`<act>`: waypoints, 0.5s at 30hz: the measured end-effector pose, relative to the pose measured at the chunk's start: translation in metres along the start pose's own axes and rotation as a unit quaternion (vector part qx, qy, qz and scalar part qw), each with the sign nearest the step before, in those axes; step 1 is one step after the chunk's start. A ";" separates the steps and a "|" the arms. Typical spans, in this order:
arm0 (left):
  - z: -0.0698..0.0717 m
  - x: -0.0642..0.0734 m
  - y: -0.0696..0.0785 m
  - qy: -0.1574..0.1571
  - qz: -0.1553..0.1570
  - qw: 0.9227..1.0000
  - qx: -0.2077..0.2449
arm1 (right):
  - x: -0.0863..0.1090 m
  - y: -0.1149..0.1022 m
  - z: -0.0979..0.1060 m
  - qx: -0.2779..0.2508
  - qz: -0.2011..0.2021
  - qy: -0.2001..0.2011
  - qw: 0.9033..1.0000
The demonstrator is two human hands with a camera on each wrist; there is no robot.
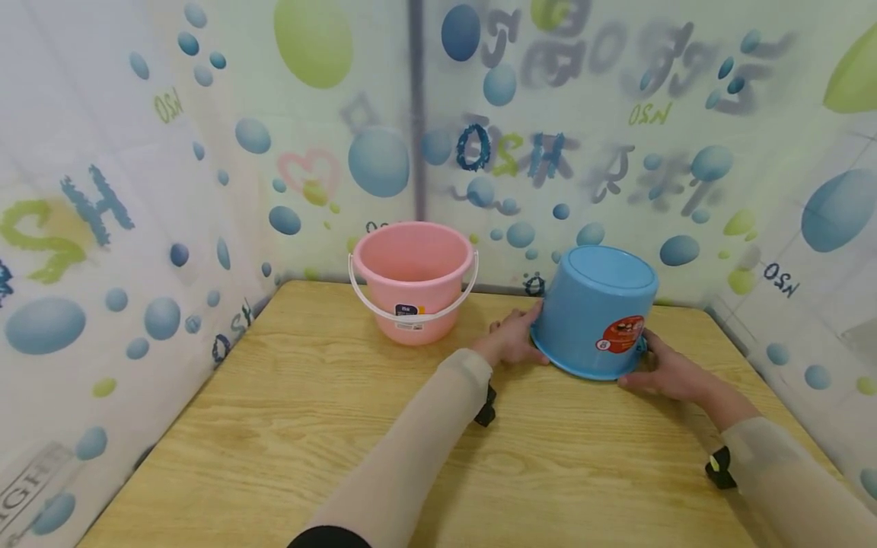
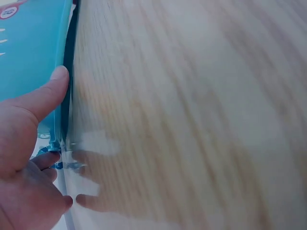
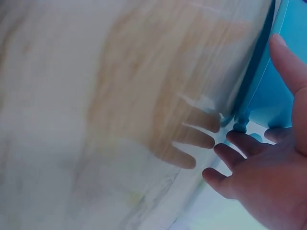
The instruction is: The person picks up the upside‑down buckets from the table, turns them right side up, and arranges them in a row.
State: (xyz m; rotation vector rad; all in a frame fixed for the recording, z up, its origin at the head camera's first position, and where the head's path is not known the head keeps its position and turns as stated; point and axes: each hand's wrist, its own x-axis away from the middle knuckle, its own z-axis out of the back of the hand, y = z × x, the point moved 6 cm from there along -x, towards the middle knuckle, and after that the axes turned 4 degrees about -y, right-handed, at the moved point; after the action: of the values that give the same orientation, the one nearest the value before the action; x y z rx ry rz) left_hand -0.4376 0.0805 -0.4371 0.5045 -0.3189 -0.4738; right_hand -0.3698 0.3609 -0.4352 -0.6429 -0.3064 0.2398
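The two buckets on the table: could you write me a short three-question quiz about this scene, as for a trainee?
1. True or false: the blue bucket is upside down.
2. Which is nearer the pink bucket: (a) the left hand or (b) the right hand?
3. Fill in: the pink bucket's handle is ___ in colour.

Key: 1. True. 2. (a), the left hand. 3. White.

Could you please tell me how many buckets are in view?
2: a pink bucket, upright, toward the back of the table, and a blue bucket, upside down to its right, between the left hand and right hand. Anything under the blue bucket would be hidden.
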 end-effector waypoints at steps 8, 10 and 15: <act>0.002 0.005 -0.005 0.008 -0.025 0.999 0.030 | 0.011 -0.005 0.004 0.006 -0.001 0.004 1.000; 0.002 0.006 -0.006 0.012 -0.037 0.998 0.046 | 0.014 -0.007 0.004 0.007 -0.001 0.008 1.000; 0.004 0.011 -0.009 0.028 -0.060 0.992 0.105 | 0.019 -0.011 0.005 0.012 0.000 0.024 1.000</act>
State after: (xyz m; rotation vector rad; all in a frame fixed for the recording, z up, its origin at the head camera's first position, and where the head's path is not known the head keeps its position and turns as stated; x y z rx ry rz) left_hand -0.4325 0.0666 -0.4364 0.7428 -0.2871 -0.5451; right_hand -0.3526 0.3611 -0.4204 -0.6244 -0.2574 0.2278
